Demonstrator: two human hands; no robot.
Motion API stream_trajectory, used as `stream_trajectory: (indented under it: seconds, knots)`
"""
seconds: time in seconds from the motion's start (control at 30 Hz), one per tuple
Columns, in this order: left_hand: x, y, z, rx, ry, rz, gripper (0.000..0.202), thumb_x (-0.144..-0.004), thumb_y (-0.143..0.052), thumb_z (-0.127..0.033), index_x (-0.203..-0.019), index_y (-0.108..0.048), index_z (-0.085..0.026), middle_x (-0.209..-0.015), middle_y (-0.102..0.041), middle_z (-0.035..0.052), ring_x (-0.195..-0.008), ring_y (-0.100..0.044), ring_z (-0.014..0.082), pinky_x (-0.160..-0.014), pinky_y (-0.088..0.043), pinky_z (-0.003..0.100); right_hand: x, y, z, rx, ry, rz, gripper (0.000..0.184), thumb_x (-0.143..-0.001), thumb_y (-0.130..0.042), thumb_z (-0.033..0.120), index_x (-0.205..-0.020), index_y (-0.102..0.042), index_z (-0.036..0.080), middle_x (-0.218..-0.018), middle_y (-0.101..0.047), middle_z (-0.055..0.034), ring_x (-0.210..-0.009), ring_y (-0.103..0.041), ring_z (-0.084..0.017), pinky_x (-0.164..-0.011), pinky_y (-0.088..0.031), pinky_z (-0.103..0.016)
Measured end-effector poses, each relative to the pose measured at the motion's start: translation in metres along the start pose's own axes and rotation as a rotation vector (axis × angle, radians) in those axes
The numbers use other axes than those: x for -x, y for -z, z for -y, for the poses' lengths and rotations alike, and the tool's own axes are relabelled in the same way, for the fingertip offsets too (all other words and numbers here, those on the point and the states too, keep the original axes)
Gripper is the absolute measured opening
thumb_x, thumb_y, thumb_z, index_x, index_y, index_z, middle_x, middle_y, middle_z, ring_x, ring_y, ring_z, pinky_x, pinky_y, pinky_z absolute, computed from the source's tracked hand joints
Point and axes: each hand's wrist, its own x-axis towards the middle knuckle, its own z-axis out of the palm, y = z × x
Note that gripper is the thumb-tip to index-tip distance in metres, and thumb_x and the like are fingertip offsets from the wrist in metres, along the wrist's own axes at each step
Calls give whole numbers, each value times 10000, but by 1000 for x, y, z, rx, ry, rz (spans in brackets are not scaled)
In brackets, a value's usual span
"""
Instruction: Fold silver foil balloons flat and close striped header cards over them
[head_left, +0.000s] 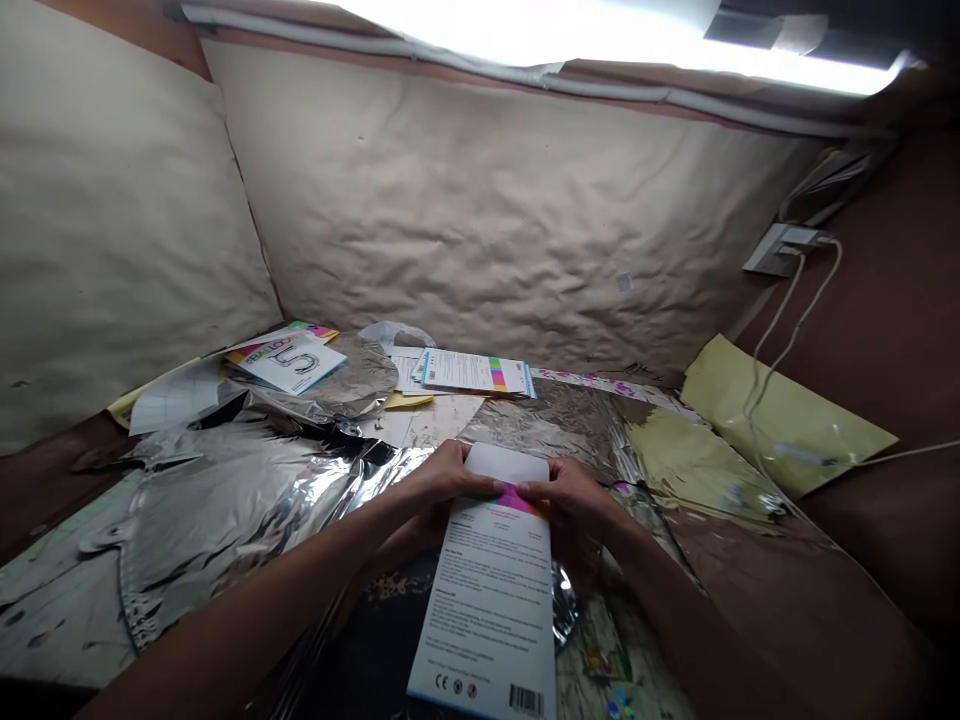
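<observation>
Our left hand and right hand pinch a white printed card.
A crumpled silver foil balloon lies left of our hands, before a creased beige wall.

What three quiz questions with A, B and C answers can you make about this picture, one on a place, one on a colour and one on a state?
1. Where is the barcode on the card?
A. Near the bottom corner
B. At the top edge
C. In the middle

2. What colour is the big foil balloon?
A. Red
B. Silver
C. Green

3. How is that balloon lying?
A. Puffed up and round
B. Standing upright
C. Flat and crumpled

Answers:
1. A, the black bars sit by the card's bottom corner.
2. B, its shiny surface looks silver.
3. C, it lies flat with many wrinkles.
</observation>
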Motion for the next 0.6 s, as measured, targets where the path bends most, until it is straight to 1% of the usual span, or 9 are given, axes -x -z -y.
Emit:
stream_trajectory:
  seconds: [0.07,0.13,0.2,0.27,0.3,0.37,0.43,0.5,0.6]
  knots:
    - [1,0,-1,-33,23,-23,464,-545,-876,-379,-884,-727,-100,-848,-744,81,-757,-683,239,-638,-513,275,1,-2,2,15,27,-2,369,-615,-852,340,-892,-710,142,-743,-713,-8,-653,-628,-165,-621,-490,-269]
    - [1,1,-1,-79,30,-36,506,-543,-874,-388,-927,-718,-96,-868,-745,88,-778,-687,249,-643,-522,278,1,-3,3,26,73,-1,500,-610,-854,311,-1057,-680,169,-860,-727,-13,-728,-647,-176,-671,-499,-277]
    - [1,2,-2,-189,8,-20,532,-579,-846,-416,-987,-706,-104,-907,-746,86,-805,-691,248,-655,-527,274,1,-5,3,60,101,22,588,-609,-849,298,-1148,-640,190,-935,-724,-18,-792,-657,-192,-710,-504,-288]
    - [0,4,-2,-341,-17,-4,520,-609,-813,-451,-995,-703,-121,-911,-745,72,-806,-692,241,-644,-522,263,-2,-5,1,156,93,39,520,-628,-825,322,-1095,-654,173,-928,-719,-30,-816,-655,-207,-709,-502,-292]
    - [-1,5,-2,-414,-23,-8,506,-608,-805,-461,-980,-704,-132,-894,-744,62,-796,-690,237,-626,-513,257,-4,-6,0,248,91,20,470,-637,-810,340,-1047,-665,163,-906,-716,-33,-810,-650,-211,-692,-497,-288]
    - [-2,6,-3,-533,-36,-49,480,-571,-818,-454,-925,-704,-151,-843,-732,44,-776,-677,237,-589,-476,247,-8,-6,-2,472,109,-70,427,-637,-792,351,-1000,-670,160,-880,-708,-33,-799,-636,-211,-656,-475,-272]
    - [-2,9,-5,-643,-64,-121,431,-546,-825,-432,-858,-697,-163,-805,-710,37,-781,-652,239,-582,-427,246,-11,-7,-3,649,136,-152,377,-637,-777,330,-962,-674,169,-845,-696,-22,-773,-617,-200,-623,-439,-254]
    - [-1,11,-7,-759,-97,-169,352,-562,-811,-419,-784,-691,-174,-752,-681,27,-761,-624,229,-584,-381,248,-10,-9,-2,716,158,-175,269,-652,-753,306,-876,-681,176,-788,-677,-8,-737,-600,-189,-598,-402,-246]
    - [2,14,-13,-880,-146,-128,247,-599,-785,-376,-737,-691,-195,-695,-654,-4,-696,-590,189,-568,-335,240,-2,-12,0,766,199,-183,153,-682,-717,278,-804,-677,194,-758,-665,7,-729,-590,-183,-608,-372,-249]
